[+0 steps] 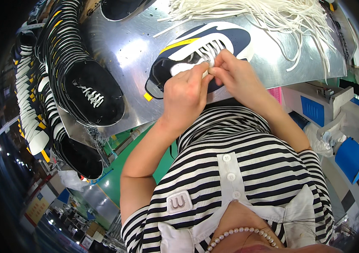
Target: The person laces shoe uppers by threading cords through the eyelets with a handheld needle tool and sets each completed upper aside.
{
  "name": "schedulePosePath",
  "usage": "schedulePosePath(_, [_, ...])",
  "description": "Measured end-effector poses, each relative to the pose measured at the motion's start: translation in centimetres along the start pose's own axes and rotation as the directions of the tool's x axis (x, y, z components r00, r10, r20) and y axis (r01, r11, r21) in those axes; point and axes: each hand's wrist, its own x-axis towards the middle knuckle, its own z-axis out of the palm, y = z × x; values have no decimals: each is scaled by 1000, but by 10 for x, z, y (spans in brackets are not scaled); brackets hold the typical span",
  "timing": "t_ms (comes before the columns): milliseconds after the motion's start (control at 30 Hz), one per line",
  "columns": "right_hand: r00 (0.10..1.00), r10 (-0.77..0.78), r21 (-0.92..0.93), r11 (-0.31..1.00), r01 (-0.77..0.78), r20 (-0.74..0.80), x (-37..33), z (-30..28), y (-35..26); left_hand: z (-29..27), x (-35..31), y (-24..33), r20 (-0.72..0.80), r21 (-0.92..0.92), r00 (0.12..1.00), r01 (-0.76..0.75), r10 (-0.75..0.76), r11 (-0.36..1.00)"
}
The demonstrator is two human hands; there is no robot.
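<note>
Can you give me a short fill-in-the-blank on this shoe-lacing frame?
1. Both hands, the left hand and the right hand, pinch a white ____ on the navy shoe.
2. The shoe lies on a shiny ____ table.
3. The loose laces heaped at the table's far edge are ____ in colour.
4. The person's shirt has black and white ____.

Missing words: lace; metal; white; stripes
</note>
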Motion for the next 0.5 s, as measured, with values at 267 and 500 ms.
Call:
schedulePosePath(267, [912,-342,-35,939,343,-226,28,-27,14,-17,9,-1,269,-208,928,316,-257,926])
schedulePosePath(500, [832,-426,-247,901,355,-356,39,-13,30,-45,13,-4,551,139,807,162,-213,977])
